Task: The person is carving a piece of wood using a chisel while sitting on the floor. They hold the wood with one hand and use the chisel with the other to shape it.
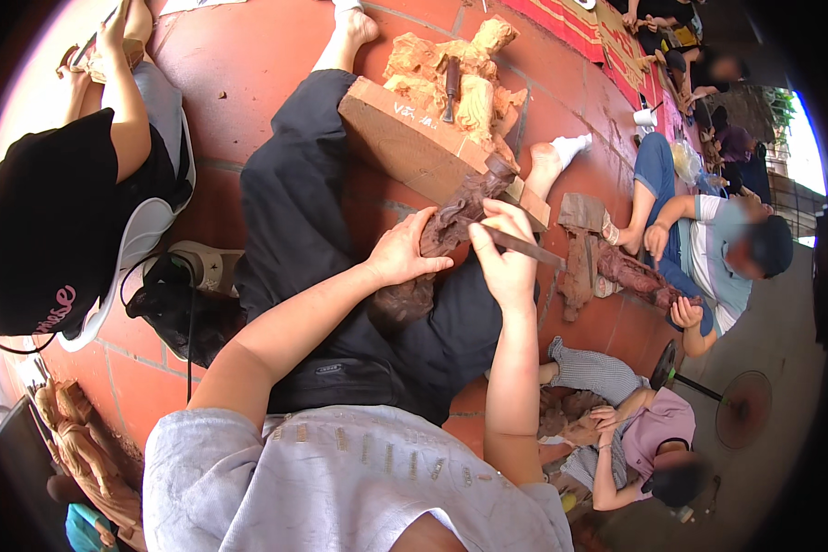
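A dark brown wooden carving (450,224) lies slantwise over my lap, its upper end against a thick wooden block (405,138). My left hand (407,250) is closed around the carving's middle, thumb stretched along its near side. In my right hand (506,250) I pinch a narrow flat tool (530,247), like a chisel or file. Its working end meets the carving's right side; its other end sticks out to the right past my hand. The exact tip is hidden by my fingers.
On the block stands a pale wood figure carving (474,97), with a dark-handled tool (452,87) leaning on it. At right, a person in a cap (722,239) holds another dark carving (635,276). Someone in black (55,212) sits at left. A standing wooden statue (87,451) is lower left.
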Demonstrator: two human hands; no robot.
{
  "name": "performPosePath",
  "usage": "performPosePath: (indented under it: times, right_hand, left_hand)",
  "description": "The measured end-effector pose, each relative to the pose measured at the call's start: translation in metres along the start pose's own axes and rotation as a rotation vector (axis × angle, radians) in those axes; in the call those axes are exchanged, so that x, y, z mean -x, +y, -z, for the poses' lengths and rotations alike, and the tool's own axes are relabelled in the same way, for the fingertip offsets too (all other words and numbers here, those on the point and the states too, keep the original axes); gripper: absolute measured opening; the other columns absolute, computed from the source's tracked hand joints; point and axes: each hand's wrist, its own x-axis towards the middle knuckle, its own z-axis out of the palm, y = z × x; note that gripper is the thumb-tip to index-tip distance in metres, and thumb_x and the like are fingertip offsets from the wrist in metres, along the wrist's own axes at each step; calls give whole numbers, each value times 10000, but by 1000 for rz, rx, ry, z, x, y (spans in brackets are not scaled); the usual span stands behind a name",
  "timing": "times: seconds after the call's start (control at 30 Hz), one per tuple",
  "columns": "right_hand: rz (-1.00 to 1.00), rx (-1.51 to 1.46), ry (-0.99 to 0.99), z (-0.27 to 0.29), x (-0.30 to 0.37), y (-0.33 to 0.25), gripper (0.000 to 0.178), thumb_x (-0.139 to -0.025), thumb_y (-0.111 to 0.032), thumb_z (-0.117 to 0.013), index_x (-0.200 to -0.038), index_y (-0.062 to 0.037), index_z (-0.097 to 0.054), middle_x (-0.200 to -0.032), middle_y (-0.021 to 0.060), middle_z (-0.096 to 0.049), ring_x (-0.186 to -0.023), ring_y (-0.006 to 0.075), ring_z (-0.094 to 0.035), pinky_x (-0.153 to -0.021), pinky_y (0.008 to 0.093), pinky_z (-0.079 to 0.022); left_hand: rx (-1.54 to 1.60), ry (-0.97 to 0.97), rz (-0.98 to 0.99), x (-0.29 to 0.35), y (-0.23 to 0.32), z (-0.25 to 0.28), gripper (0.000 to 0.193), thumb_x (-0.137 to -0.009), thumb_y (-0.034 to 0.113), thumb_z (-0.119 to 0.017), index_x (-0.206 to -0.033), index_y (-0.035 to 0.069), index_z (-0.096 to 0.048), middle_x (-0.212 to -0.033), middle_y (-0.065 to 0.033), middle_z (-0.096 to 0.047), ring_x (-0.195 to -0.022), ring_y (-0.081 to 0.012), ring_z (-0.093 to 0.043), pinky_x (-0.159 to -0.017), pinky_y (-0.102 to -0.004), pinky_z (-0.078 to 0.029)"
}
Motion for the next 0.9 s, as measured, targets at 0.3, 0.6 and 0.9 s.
performPosePath:
  times: [0.3,0.6,0.9]
  right_hand:
    - [84,245,-224,9,-30,-10,150,-786,-174,-719,-811,-34,-671,-1035,116,-666,-988,304,-571,-852,392,-476]
    - [92,157,-249,13,-38,-5,154,-799,-155,-709,-853,-20,-659,-948,120,-679,-922,310,-601,-827,395,-485]
    - [124,169,-216,11,-37,-9,136,-801,-163,-709,-830,-40,-659,-870,101,-666,-880,308,-597,-805,389,-485]
  left_hand:
    - [33,22,-19,-1,-1,1,961,-705,524,-769,-1427,67,-328,-1349,-237,-477,-1232,-397,-492,-1029,-446,-410]
    - [9,33,-22,0,0,0,937,-705,497,-775,-1419,76,-338,-1352,-219,-480,-1239,-380,-489,-1031,-442,-409]
    - [21,27,-17,1,-1,1,919,-703,489,-781,-1406,76,-358,-1339,-219,-490,-1229,-373,-498,-1025,-431,-414]
